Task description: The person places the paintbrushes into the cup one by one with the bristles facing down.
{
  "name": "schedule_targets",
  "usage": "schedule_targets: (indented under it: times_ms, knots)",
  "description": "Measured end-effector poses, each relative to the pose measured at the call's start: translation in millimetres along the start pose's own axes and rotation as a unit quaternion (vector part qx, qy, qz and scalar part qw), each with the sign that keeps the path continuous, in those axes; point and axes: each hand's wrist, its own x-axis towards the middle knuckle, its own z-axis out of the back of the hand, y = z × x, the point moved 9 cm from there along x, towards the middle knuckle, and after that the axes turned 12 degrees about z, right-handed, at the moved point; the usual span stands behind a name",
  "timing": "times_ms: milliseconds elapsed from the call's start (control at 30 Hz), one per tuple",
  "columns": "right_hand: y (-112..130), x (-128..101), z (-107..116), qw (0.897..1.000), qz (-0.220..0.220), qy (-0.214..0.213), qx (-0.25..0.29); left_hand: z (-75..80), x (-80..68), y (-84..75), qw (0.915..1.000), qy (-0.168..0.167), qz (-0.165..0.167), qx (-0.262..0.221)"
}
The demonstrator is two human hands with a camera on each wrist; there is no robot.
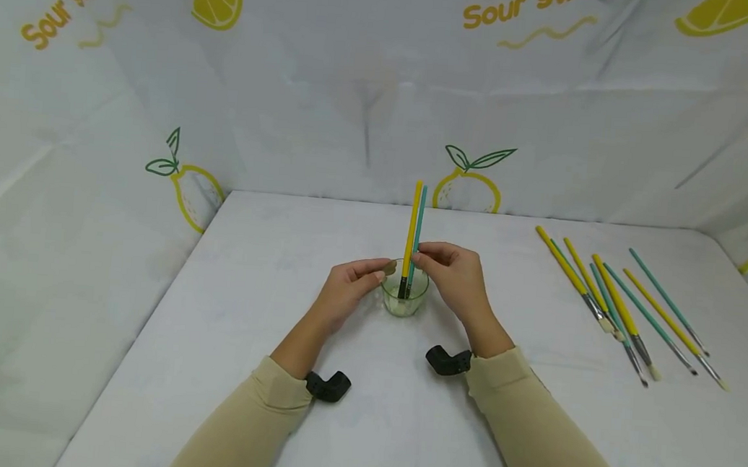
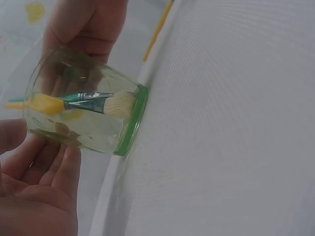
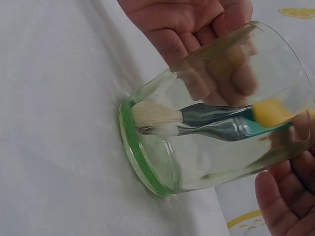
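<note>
A small clear glass with a green base stands mid-table. Two paintbrushes stand in it bristles down, one with a yellow handle and one with a teal handle. My left hand grips the glass at its left rim between thumb and fingers. My right hand pinches the teal handle just above the rim. In the left wrist view the glass sits between my thumb and fingers. In the right wrist view the bristles rest on the bottom of the glass.
Several more yellow and teal brushes lie spread on the white table at the right. A lemon-print cloth walls the back and both sides. A black camera mount sits at each wrist.
</note>
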Motion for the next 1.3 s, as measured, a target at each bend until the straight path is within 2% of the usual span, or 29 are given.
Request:
schedule_targets:
  times_ms: [733,967,1133,1300]
  knots:
    - [1.1,-0.2,-0.7,1.000,0.000,0.008,-0.018,2.5,2.0,1.9,0.9999,0.002,0.002,-0.012]
    - [1.7,-0.3,1.2,0.999,-0.002,0.018,-0.029,1.6,2.8,2.9,0.9999,0.005,-0.008,-0.011]
    - [-1.5,0.6,11.3,0.998,-0.015,0.031,-0.049,-0.5,2.3,3.3,0.9999,0.010,-0.008,-0.010]
    - [-0.1,8.8,42.7,0.994,-0.026,0.032,-0.104,1.7,0.6,-0.1,0.9999,0.006,-0.010,-0.007]
